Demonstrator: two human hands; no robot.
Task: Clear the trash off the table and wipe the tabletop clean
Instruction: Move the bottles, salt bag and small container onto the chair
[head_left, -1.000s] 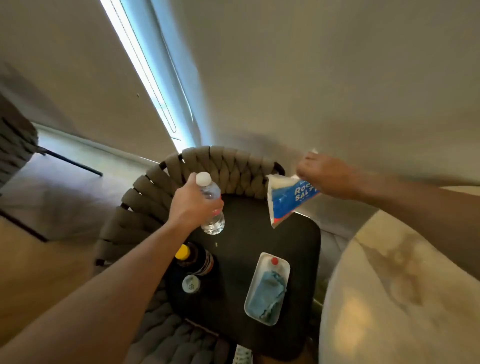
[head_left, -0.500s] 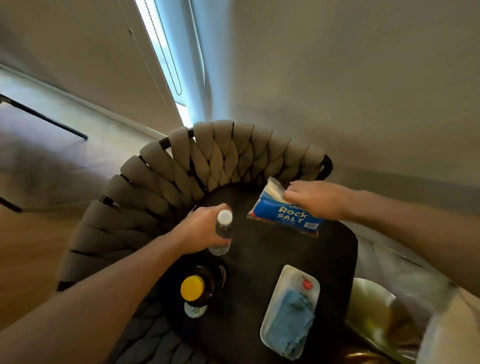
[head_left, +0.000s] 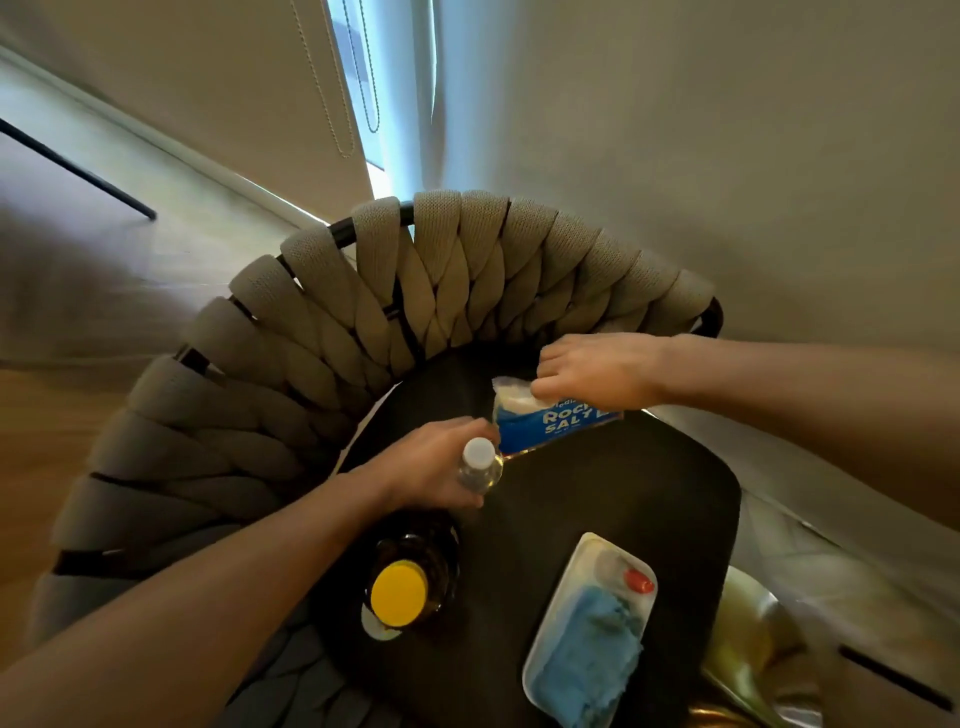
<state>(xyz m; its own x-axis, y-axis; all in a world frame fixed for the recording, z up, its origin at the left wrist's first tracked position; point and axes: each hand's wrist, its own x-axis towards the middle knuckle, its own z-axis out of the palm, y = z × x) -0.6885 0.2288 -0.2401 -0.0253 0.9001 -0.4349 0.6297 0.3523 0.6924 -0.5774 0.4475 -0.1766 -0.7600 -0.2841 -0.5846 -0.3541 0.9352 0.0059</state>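
Seen from the head camera, looking down: a white tray (head_left: 571, 597) lies at about five o'clock on the dark seat (head_left: 623, 499) of a woven chair (head_left: 415, 291), holding a crumpled blue cloth (head_left: 587, 660) and, at its far end, a small clear bottle with a red cap (head_left: 636, 581). At seven o'clock stands a dark bottle with a yellow cap (head_left: 399, 597), and a pale cap of something behind it shows only as a sliver, too hidden to identify. Near the centre, the left hand (head_left: 431, 467) has its fingers wrapped around a clear water bottle (head_left: 479, 465) with a white cap, held upright just above or on the seat; contact with the seat cannot be told. At one o'clock the right hand (head_left: 597, 374) pinches the top of a blue-and-clear bag of rock salt (head_left: 550, 423), whose lower edge lies close beside the water bottle. The chair's thick beige braided back curves from nine to two o'clock. Beyond it, a pale wall, a bright strip of window (head_left: 363, 88) with bead cords at twelve o'clock, and wood floor (head_left: 47, 415) at nine. A shiny metallic surface (head_left: 753, 639) shows at four o'clock, blurred.
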